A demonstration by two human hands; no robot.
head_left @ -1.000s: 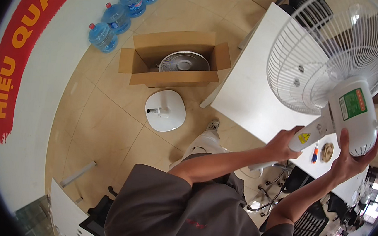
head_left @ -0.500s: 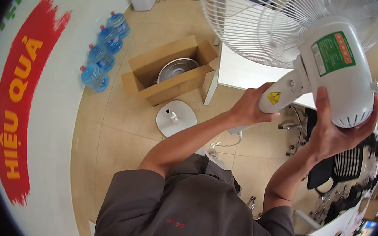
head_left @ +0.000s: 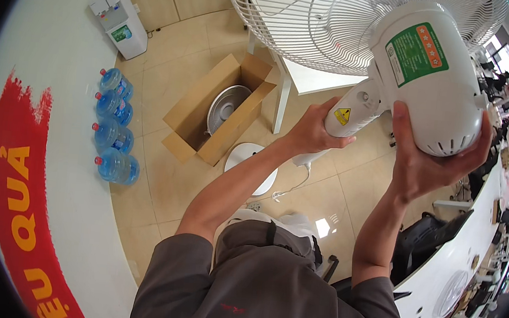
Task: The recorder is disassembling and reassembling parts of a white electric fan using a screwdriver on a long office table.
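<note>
Both hands hold up a white electric fan head (head_left: 438,97), its wire guard (head_left: 316,30) facing away from me. My left hand (head_left: 318,128) is wrapped round the short neck (head_left: 349,114) below the motor housing, beside a yellow warning sticker. With fingers spread round its underside, my right hand (head_left: 428,166) grips the rounded motor housing near the vent slots. A green label is stuck on the housing. Below my left forearm, a white fan base (head_left: 259,175) lies on the floor, partly hidden by the arm. A white cord (head_left: 301,185) hangs below the neck.
An open cardboard box (head_left: 189,100) with a round grey wire guard (head_left: 219,109) inside stands on the floor. Several blue water bottles (head_left: 118,166) line the left wall, near a water dispenser (head_left: 126,24). A white table (head_left: 329,80) is ahead; another desk (head_left: 437,299) and chairs are at right.
My view has turned, so the box, bottles and dispenser appear shifted and tilted. The fan head sits slightly further left and higher in view, both hands still gripping it.
</note>
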